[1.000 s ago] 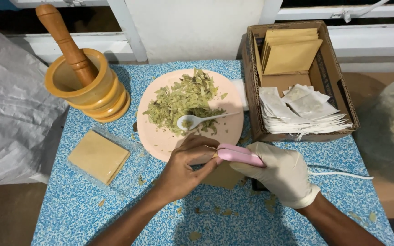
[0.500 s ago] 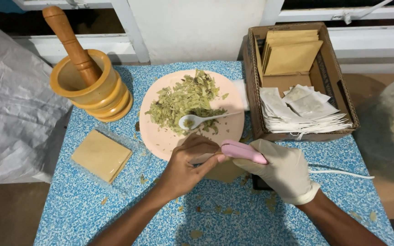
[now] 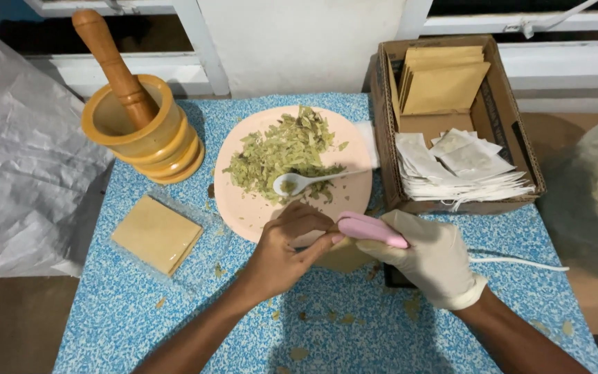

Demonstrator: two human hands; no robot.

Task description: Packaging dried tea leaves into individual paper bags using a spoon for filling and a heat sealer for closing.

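Note:
My right hand [image 3: 432, 257], in a white glove, grips a small pink handheld device [image 3: 372, 229] with a white cord [image 3: 520, 262] trailing right. My bare left hand [image 3: 286, 249] pinches a small brown paper pouch [image 3: 344, 255] at the device's tip, just below the pink plate [image 3: 354, 194]. The plate holds a heap of dried green leaves [image 3: 285, 152] and a white spoon [image 3: 306, 181] lying across it. Most of the pouch is hidden under my hands.
A yellow wooden mortar [image 3: 143, 135] with a pestle [image 3: 115, 66] stands at the back left. A stack of tan pouches in clear wrap [image 3: 157, 234] lies front left. A cardboard box [image 3: 503, 118] at right holds brown envelopes and white filter bags. Grey plastic sheeting [image 3: 22, 159] hangs left.
Both hands stay in place on the pouch and pink device; the device has shifted slightly. Nothing else has moved.

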